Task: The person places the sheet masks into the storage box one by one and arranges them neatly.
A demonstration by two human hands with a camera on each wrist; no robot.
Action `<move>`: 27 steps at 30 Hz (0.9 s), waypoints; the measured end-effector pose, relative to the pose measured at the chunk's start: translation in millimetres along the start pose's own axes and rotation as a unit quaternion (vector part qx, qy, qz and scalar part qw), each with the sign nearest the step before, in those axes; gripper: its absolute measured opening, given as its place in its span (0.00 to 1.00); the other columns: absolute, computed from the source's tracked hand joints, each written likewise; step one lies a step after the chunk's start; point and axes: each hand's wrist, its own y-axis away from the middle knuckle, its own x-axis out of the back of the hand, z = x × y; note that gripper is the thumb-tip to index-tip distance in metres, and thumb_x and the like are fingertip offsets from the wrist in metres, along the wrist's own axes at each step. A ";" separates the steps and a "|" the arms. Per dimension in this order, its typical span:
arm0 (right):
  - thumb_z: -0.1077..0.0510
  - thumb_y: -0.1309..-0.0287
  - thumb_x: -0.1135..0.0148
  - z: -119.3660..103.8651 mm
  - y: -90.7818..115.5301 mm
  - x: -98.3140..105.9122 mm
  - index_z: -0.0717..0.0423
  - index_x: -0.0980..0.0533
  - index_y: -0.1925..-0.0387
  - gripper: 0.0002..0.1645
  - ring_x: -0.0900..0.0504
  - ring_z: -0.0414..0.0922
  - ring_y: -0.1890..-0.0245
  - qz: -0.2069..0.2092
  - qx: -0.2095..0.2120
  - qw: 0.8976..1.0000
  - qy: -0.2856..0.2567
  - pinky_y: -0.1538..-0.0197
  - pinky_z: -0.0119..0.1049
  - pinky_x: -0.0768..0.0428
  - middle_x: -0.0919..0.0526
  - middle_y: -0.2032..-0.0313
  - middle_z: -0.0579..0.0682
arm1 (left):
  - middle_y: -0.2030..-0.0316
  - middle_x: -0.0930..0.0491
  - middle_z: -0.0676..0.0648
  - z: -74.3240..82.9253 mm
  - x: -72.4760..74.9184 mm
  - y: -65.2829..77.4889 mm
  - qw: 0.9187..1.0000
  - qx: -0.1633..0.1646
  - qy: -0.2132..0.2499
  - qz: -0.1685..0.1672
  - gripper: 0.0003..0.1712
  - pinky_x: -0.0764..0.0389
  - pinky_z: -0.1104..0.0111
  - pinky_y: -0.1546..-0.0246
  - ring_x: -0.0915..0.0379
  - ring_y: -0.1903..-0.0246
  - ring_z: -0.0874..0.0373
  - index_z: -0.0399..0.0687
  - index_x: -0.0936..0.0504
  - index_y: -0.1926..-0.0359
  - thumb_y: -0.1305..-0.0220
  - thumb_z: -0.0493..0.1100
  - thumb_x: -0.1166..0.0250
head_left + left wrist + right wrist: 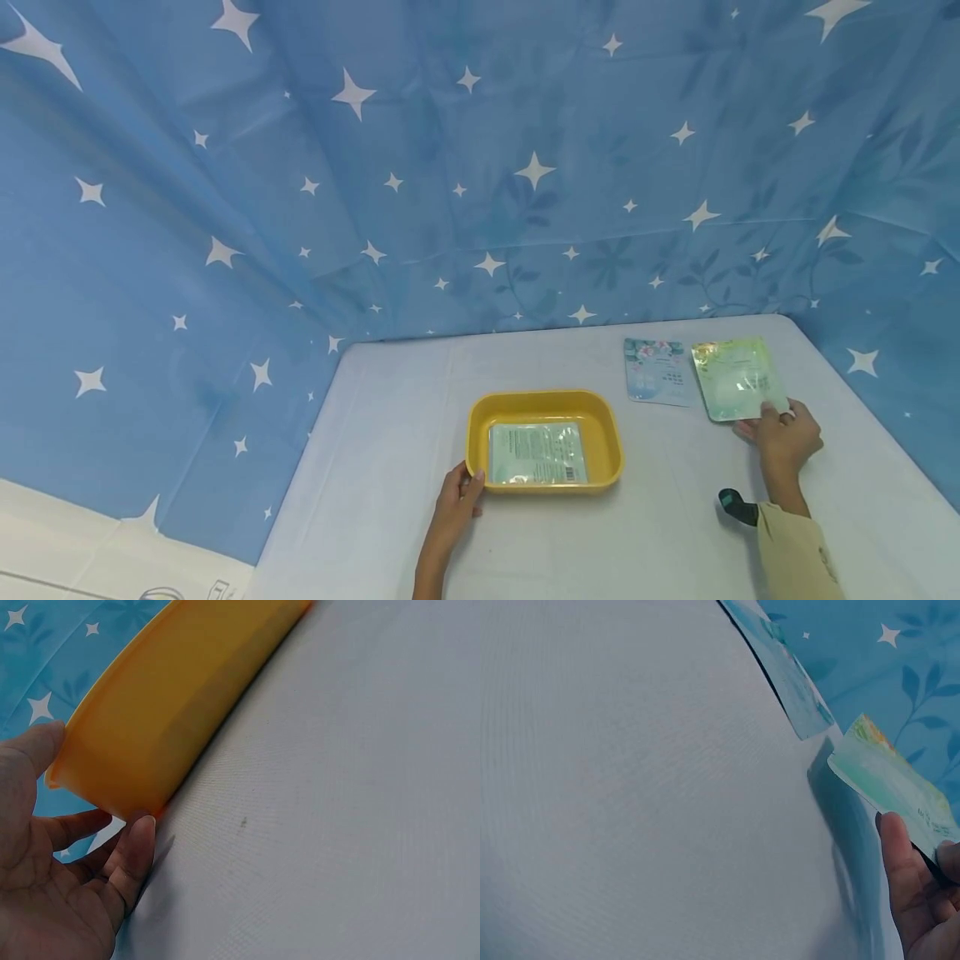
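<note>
At the near-left corner of a yellow plastic tray (544, 488), my left hand (453, 507) grips the rim with the thumb, other fingers low against the outer wall (142, 735). Inside the tray lies a pale green sheet mask packet (536, 454), printed text and barcode upward. My right hand (783, 437) pinches the near edge of a yellow-green sheet mask packet (738, 379) between thumb and fingers. In the right wrist view this packet (892, 784) is tilted, its near edge raised above the tabletop with a shadow below. Just left of it lies a blue floral sheet mask packet (658, 372).
A white cloth covers the table (390, 417). Behind and at both sides hangs a blue curtain (420, 167) with white stars. A black strap end (738, 507) sticks out beside the right sleeve (797, 550).
</note>
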 end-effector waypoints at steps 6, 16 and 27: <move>0.59 0.29 0.51 -6.1 6.8 -1.7 0.65 0.37 0.33 0.26 0.23 0.25 0.85 -0.007 0.002 0.993 -0.119 0.76 0.22 0.19 0.26 0.73 0.32 | 0.36 0.33 0.36 1.7 -0.1 -0.2 1.000 0.004 -0.007 0.003 0.42 0.19 0.72 0.67 0.28 0.59 0.57 0.34 0.40 0.30 0.30 0.61 0.46; 0.54 0.27 0.52 -28.8 25.4 -13.7 0.65 0.32 0.37 0.24 0.24 0.25 0.79 -0.015 0.077 0.995 -0.058 0.76 0.19 0.23 0.21 0.68 0.34 | 0.36 0.33 0.37 -2.7 -1.6 0.1 1.000 0.008 -0.002 0.001 0.42 0.18 0.71 0.66 0.28 0.57 0.57 0.34 0.41 0.29 0.29 0.61 0.46; 0.45 0.27 0.53 -45.9 56.5 -40.3 0.65 0.32 0.36 0.31 0.24 0.27 0.74 -0.125 0.095 0.987 -0.041 0.74 0.24 0.22 0.24 0.70 0.25 | 0.36 0.33 0.37 0.3 -0.8 0.4 1.000 0.007 -0.001 0.002 0.42 0.19 0.71 0.66 0.28 0.57 0.57 0.35 0.41 0.29 0.29 0.61 0.46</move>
